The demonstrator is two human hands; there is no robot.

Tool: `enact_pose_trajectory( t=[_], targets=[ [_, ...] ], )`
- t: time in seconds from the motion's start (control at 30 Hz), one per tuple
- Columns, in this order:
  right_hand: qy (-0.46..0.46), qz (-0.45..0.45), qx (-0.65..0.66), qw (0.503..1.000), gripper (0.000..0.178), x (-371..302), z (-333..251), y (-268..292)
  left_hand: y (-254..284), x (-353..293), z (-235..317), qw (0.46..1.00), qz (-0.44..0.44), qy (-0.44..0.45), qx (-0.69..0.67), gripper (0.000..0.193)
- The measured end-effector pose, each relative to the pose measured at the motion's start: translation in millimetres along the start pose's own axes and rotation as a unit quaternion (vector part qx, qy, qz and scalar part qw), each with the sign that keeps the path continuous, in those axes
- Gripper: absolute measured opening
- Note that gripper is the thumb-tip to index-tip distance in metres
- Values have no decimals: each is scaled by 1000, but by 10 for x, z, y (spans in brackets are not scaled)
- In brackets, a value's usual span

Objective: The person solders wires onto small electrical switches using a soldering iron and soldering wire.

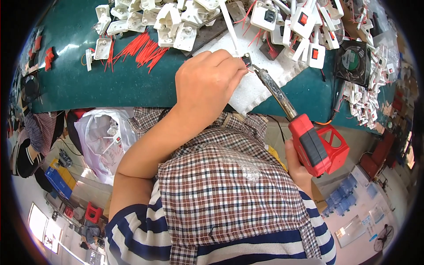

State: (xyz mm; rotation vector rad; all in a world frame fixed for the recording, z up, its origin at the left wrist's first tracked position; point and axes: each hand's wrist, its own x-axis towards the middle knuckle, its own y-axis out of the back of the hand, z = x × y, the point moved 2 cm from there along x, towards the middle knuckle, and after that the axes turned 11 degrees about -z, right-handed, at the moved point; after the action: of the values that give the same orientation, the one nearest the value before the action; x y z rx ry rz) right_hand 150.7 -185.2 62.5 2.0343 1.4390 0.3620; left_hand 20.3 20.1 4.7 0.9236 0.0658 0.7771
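In a pinch, my left hand (205, 77) holds a small black switch (247, 61) over a white foam sheet (251, 90). My fingertips hide part of it. The metal tip of a red and black soldering gun (311, 145) meets the switch or comes very close to it; I cannot tell which. My right hand (299, 167) is wrapped round the gun's grip, mostly behind its body. Thin red wires (148, 49) lie in a bundle on the green table, left of my left hand.
White plastic housings (176, 26) are heaped at the back. White boxes with red rocker switches (303, 18) fill the back right, beside a black fan (352, 62). More small white parts (362, 104) lie at the right edge. A plastic bag (106, 141) hangs below the table's front edge.
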Motion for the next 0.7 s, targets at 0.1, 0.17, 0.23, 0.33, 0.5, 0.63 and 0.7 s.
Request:
enact_pose_trajectory(
  t=[0.1,0.17,0.23,0.33,0.5,0.63,0.7],
  targets=[
    [0,-2,-1,1000,16,36,-2,4,-10,-2,-10,1000,-3,4,-1,11],
    [6,-10,-6,1000,16,44,-8,-2,-1,-1,-12,1000,2,-2,-4,11],
    [6,-5,-3,1000,16,38,0,-7,0,-4,-11,1000,-1,1,-3,11],
    [23,-17,-7,1000,15,68,-5,0,-6,1,-15,1000,-2,0,-2,10],
    [14,-13,-2,1000,15,58,-8,-2,15,2,-10,1000,-1,0,0,10],
    [-52,-9,9,999,14,-55,35,41,54,22,13,999,-33,2,-4,9],
    [-72,-16,15,997,14,-104,70,58,58,20,12,999,-37,5,-1,10]
  ],
)
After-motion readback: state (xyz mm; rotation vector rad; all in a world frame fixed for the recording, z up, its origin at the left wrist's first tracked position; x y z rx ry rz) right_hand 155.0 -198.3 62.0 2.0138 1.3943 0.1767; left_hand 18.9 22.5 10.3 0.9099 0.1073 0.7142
